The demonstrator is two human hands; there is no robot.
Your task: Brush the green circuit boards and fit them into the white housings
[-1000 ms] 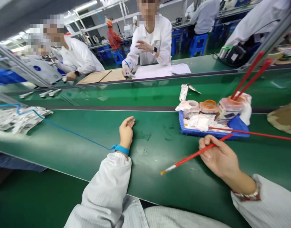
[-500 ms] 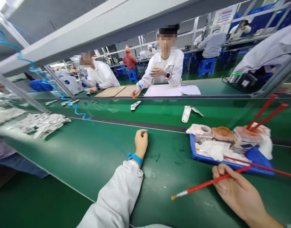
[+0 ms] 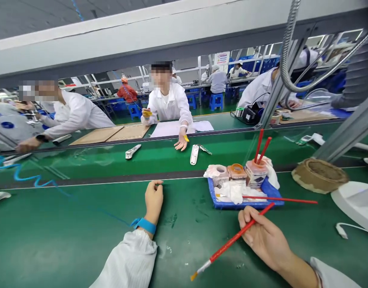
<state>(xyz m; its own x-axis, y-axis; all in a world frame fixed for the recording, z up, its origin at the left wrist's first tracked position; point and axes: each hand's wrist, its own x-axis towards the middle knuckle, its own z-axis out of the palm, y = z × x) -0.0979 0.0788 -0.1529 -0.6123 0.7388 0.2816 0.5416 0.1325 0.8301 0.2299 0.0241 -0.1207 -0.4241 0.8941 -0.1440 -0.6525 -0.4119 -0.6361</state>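
Note:
My right hand [image 3: 263, 238] pinches a slim red paintbrush [image 3: 232, 241] by its handle. The brush slants down to the left, its yellowish bristles above the green table. My left hand [image 3: 154, 200] lies on the table with fingers loosely curled, nothing visible in them, and a blue wrist strap [image 3: 146, 226] behind it. Just beyond my right hand is a blue tray [image 3: 246, 205] with jars and white crumpled wipes [image 3: 232, 191]. A second red brush [image 3: 280, 199] rests across the tray, and two red handles [image 3: 263, 149] stick up from a jar.
Beyond the table edge, a white handheld device [image 3: 133, 151] and an opened white casing [image 3: 194, 155] lie on the green belt. A co-worker's hand [image 3: 181, 141] reaches over it. A brown round block [image 3: 319, 175] and a white lamp-like base [image 3: 356, 202] stand at right.
The view has turned right, bringing the brown block into sight. My brush now points more steeply down. The co-worker opposite has stretched a hand out over the belt.

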